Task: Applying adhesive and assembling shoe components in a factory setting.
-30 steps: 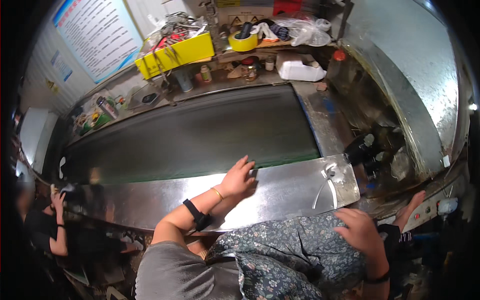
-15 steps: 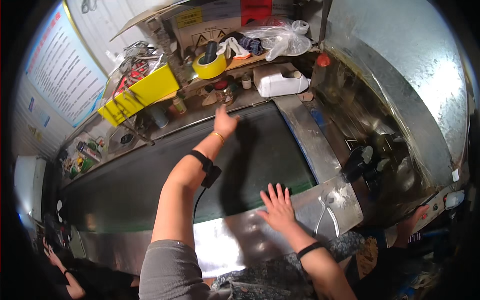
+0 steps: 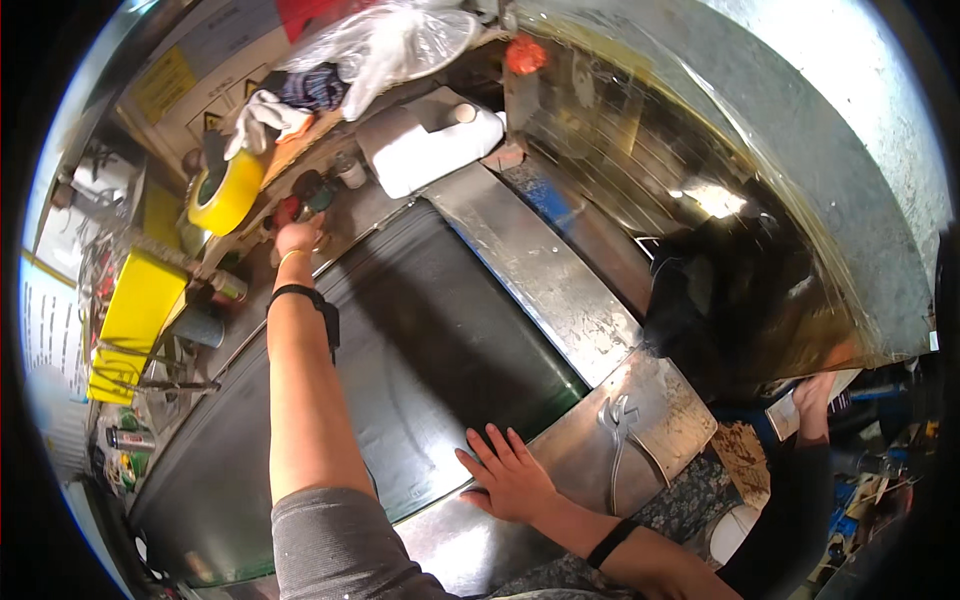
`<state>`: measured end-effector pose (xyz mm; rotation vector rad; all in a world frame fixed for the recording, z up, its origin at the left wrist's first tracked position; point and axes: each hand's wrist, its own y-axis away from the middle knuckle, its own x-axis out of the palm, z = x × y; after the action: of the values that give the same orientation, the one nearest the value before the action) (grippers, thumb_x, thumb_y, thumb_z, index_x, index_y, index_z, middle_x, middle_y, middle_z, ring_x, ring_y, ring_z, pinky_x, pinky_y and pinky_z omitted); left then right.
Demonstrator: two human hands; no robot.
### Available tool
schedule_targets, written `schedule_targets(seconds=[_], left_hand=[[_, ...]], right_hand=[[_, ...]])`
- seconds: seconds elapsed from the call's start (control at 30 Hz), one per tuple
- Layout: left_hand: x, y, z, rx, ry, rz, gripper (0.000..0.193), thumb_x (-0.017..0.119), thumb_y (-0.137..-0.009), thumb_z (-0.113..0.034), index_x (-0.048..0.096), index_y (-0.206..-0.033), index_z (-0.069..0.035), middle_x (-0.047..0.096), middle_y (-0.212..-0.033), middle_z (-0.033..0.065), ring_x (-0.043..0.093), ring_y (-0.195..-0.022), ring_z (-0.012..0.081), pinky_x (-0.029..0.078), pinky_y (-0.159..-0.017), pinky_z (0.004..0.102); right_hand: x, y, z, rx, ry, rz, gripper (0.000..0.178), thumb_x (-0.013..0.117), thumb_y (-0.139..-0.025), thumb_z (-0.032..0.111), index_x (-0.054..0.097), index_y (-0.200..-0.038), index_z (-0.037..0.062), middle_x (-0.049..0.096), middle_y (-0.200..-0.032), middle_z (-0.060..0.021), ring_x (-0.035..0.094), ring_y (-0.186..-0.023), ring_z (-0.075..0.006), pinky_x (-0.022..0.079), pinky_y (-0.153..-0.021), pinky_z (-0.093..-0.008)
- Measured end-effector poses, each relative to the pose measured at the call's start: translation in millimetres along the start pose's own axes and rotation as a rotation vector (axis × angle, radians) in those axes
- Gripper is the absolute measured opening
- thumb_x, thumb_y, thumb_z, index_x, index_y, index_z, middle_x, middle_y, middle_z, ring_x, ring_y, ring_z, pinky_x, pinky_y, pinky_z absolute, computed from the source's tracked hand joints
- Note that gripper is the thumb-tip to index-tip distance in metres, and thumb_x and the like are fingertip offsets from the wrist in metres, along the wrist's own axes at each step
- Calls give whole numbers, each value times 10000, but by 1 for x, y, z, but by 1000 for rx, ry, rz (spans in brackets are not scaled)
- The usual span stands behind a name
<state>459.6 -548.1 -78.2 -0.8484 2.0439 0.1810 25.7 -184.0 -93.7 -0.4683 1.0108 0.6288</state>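
Observation:
My left hand (image 3: pixel 297 236) reaches across the dark conveyor belt (image 3: pixel 450 330) to the cluttered ledge behind it. It is right at a small red-topped jar (image 3: pixel 287 210); its fingers are partly hidden, so a grip cannot be made out. My right hand (image 3: pixel 508 478) lies flat with fingers spread, over the belt's near edge and the bare metal rim (image 3: pixel 560 450). It holds nothing. Pliers (image 3: pixel 617 425) with pale handles rest on the metal plate to its right.
A white jug (image 3: pixel 430 145), yellow tape roll (image 3: pixel 225 195), gloves (image 3: pixel 268 120) and yellow box (image 3: pixel 140 310) crowd the far side. Right of the belt stands a grimy metal housing (image 3: pixel 620 130). Another person's hand (image 3: pixel 815 395) shows at the right edge.
The view has swung rightward. My left hand has gone farther out, from above the belt's far edge to the jar on the ledge. My right hand stays spread on the near edge.

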Motion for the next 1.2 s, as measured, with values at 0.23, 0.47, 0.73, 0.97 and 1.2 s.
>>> schedule_targets(seconds=[0.23,0.47,0.73,0.97,1.2], left_hand=[[5,78,-73,-57,203,-31,795,790,-689,-170,437,-1401,-191,681,-946,148,689,-731,212,566,-680,364],[-31,176,-51,429,282,-47,818,828,-637,-177,492,-1381,-132,562,-1201,201,569,-1103,340,457,-967,397],[-154,394,-89,595,469,367,848,829,-653,-37,441,-1408,-27,527,-1342,156,499,-1263,262,424,-1048,378],[-185,537,-73,597,431,543,752,824,-611,-64,549,-1311,-72,530,-1277,224,567,-1164,349,482,-975,380],[-171,586,-72,776,535,614,1072,844,-640,-107,190,-1484,-12,534,-1287,264,595,-1119,394,511,-921,433]], right_hand=[[-5,6,-10,42,49,-13,659,527,-883,556,477,-1388,136,312,-1526,-144,240,-1414,-374,203,-1147,-509],[-7,5,3,-18,8,-101,672,568,-852,535,526,-1327,62,384,-1470,-191,310,-1384,-375,215,-1145,-508],[5,10,-12,2,-108,-320,387,576,-888,241,581,-1199,11,517,-1348,-187,416,-1322,-340,308,-1116,-456],[-61,54,-3,210,-859,-685,250,651,-871,130,594,-1086,17,610,-1065,-146,615,-980,-299,499,-852,-366],[-116,124,59,21,-363,-286,765,777,-719,362,469,-1343,43,571,-1147,-161,514,-1122,-348,449,-944,-433]])
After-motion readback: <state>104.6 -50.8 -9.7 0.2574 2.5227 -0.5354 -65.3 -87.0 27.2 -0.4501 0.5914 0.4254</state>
